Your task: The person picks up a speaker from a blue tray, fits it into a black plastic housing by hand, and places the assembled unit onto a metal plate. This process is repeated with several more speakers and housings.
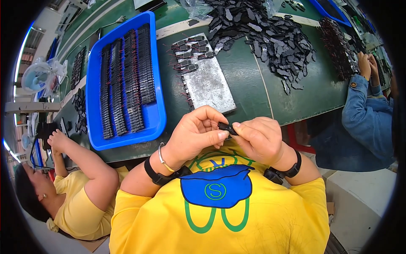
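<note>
A small black plastic part (227, 127) is pinched between the fingertips of the left hand (195, 134) and the right hand (259, 139), which are brought together just above the near edge of the green worktop (296, 101). Beyond the hands, a grey metal plate (208, 80) carrying a few similar parts is seen, with a blue tray (153, 114) of stacked black parts to its left and a loose heap of black parts (266, 34) further back.

One head-worn fisheye looks steeply down, close over the green workbench (296, 97).
</note>
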